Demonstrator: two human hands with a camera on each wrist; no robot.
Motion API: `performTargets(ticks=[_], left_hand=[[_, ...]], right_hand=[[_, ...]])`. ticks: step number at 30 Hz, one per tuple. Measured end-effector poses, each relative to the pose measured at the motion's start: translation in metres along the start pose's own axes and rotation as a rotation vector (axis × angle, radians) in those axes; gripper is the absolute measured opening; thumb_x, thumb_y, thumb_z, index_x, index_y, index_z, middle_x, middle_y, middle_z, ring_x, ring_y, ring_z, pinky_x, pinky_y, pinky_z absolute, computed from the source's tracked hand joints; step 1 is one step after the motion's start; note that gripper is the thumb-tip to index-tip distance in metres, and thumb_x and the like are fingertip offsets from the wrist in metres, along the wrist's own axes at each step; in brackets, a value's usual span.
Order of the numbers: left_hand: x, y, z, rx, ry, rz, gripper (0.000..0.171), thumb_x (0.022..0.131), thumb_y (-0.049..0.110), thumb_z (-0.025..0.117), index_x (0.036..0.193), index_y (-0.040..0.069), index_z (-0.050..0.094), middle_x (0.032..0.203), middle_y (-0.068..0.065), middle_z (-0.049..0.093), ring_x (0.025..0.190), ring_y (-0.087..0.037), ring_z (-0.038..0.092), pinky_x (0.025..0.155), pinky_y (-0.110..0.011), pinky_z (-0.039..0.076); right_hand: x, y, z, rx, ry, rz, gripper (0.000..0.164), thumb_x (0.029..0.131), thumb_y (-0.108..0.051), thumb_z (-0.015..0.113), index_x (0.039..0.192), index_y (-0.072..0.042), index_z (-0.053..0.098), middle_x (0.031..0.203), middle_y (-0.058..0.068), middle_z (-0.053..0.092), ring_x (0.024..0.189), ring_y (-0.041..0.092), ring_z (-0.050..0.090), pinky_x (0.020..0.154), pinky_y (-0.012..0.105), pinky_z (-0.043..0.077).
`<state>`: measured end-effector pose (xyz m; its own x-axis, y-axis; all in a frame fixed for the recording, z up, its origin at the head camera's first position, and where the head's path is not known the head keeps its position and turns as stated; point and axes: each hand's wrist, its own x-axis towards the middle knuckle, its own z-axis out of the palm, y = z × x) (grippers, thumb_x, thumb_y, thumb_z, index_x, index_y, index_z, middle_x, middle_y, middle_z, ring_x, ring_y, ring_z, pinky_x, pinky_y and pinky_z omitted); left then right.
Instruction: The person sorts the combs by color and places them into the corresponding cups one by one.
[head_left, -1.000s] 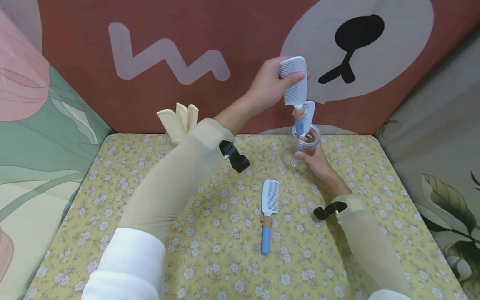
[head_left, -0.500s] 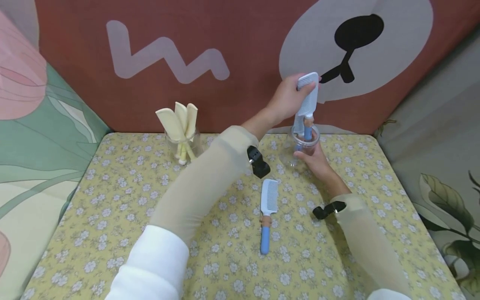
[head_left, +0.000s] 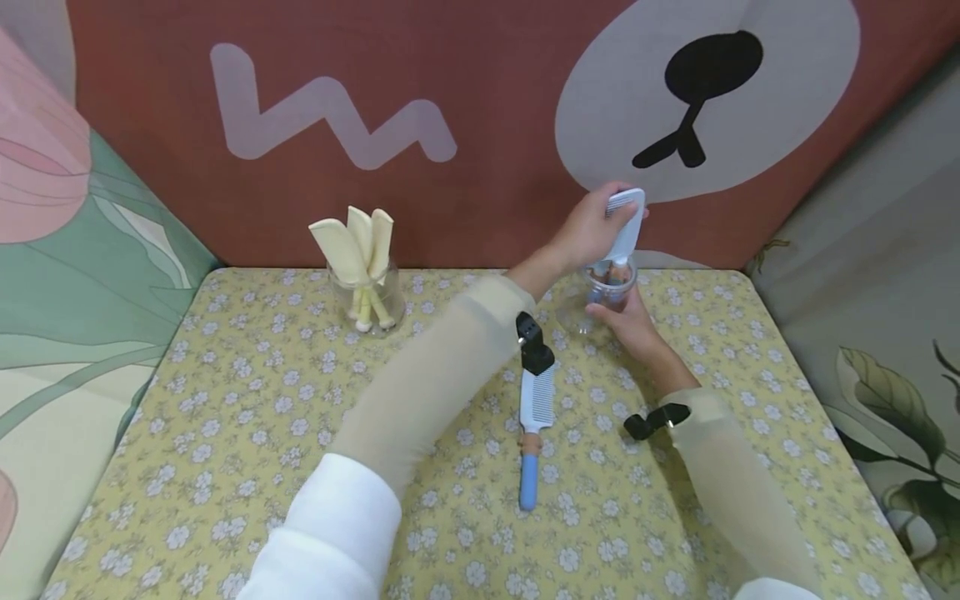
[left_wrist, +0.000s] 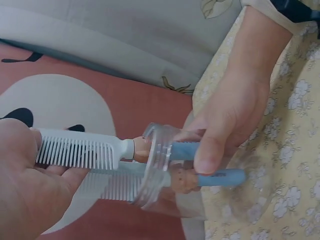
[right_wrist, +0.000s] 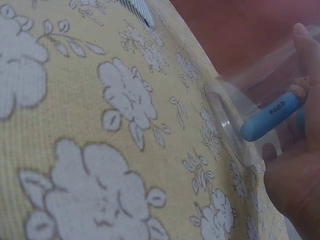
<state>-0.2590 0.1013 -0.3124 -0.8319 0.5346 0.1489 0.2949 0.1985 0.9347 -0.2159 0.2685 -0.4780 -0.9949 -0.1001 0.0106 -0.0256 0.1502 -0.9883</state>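
Note:
My left hand (head_left: 588, 229) pinches a white comb (left_wrist: 82, 147) by its toothed head, fingers behind and thumb in front. That comb's blue handle (left_wrist: 184, 151) reaches down through the mouth of a clear jar (head_left: 611, 293). A second comb (left_wrist: 117, 187) stands inside the same jar, its blue handle (right_wrist: 270, 117) visible through the wall near the base. My right hand (head_left: 636, 329) grips the jar's side, thumb at the front. A third comb (head_left: 537, 404), white with a brown figure and blue handle, lies flat on the table, its top partly covered by the left wrist camera.
Another clear jar (head_left: 395, 304) stands at the back left, holding several cream-coloured utensils (head_left: 341, 250) with broad flat ends. The table (head_left: 225, 467) has a yellow floral cloth. A printed reddish-brown backdrop (head_left: 487, 108) rises directly behind its far edge.
My left hand has moved right and downward, lowering the comb from above the jar until its handle is inside. The right hand and jar have stayed in place.

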Motion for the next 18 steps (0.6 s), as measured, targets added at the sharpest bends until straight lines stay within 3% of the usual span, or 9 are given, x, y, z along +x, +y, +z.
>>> performTargets(ticks=[6,12,18], left_hand=[[0.000,-0.005,0.008,0.027,-0.056,-0.001,0.031,0.110,0.017,0.046,0.136,0.001,0.049,0.132,-0.011,0.065,0.122,-0.020,0.059,0.093,-0.018,0.043],[0.001,-0.012,0.009,0.200,-0.077,0.041,0.033,0.109,0.016,0.050,0.138,0.003,0.055,0.136,-0.011,0.062,0.118,-0.019,0.059,0.093,-0.018,0.043],[0.005,-0.013,0.011,0.320,-0.110,0.084,0.028,0.105,0.015,0.057,0.130,0.005,0.063,0.134,-0.008,0.063,0.117,-0.016,0.058,0.095,-0.016,0.042]], right_hand=[[0.000,0.003,0.000,0.009,-0.006,-0.027,0.084,0.097,-0.001,0.064,0.161,-0.026,0.015,0.158,0.009,0.034,0.143,0.030,0.034,0.116,0.040,0.029],[0.001,0.005,0.001,0.030,-0.023,-0.067,0.080,0.098,0.002,0.062,0.159,-0.025,0.018,0.158,0.006,0.033,0.146,0.024,0.030,0.118,0.035,0.027],[0.000,0.006,0.003,0.095,-0.042,-0.103,0.071,0.099,0.001,0.062,0.153,-0.024,0.024,0.148,0.000,0.040,0.139,0.019,0.037,0.106,0.022,0.037]])
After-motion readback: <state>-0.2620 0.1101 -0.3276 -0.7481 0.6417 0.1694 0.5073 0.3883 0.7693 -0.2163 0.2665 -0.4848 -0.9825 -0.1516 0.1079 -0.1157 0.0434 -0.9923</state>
